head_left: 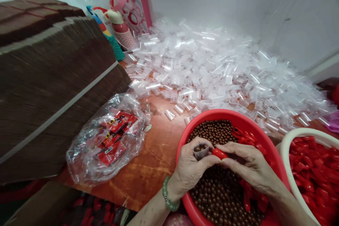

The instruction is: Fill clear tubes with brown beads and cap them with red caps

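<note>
Above the red basin, my left hand is closed around a small clear plastic tube with brown balls in its open end. My right hand pinches a glossy red plastic cap between thumb and fingers, close beside the tube. The left thumb tip reaches the cap's near side. Many shiny brown balls fill the basin below, and loose red caps lie along its right side. A green bead bracelet circles my left wrist.
A wide heap of clear plastic tubes spreads across the back of the table. At right is a white tub of red pieces. On the left are a plastic bag of red packets and strapped cardboard. A bottle stands behind.
</note>
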The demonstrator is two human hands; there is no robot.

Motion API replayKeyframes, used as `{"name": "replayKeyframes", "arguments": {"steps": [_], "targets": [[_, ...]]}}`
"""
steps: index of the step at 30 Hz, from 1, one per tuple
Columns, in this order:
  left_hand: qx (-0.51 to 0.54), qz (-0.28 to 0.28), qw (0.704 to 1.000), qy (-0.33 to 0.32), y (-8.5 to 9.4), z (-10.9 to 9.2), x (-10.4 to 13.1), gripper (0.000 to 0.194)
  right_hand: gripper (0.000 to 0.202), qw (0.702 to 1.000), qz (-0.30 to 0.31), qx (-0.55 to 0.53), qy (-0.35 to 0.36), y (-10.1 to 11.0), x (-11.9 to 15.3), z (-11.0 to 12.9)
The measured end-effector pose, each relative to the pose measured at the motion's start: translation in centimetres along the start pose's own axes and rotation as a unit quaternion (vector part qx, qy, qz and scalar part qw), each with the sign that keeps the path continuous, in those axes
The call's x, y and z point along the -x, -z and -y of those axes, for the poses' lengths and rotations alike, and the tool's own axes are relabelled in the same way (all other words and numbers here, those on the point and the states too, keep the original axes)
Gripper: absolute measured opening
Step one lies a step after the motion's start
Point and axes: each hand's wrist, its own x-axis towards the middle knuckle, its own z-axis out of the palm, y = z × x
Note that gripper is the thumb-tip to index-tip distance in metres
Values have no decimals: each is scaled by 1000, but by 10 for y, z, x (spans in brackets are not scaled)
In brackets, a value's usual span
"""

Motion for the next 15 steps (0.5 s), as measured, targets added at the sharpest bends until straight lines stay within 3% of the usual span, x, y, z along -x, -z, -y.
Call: {"name": "replayKeyframes", "arguments": {"steps": [4, 7, 10, 15], "targets": [[56, 33, 994, 91, 0, -4, -3, 24, 20, 993, -101, -29, -61, 3, 0, -8], [59, 83, 984, 146, 1, -6, -3, 26, 18, 980, -172, -72, -65, 4, -9, -3], [71, 133, 974, 167, 2, -7, -3, 24, 19, 990, -121, -67, -33, -1, -25, 10], [109, 157, 966, 173, 4, -5, -4, 27, 22, 998, -34, -41, 15, -13, -39, 14]]}}
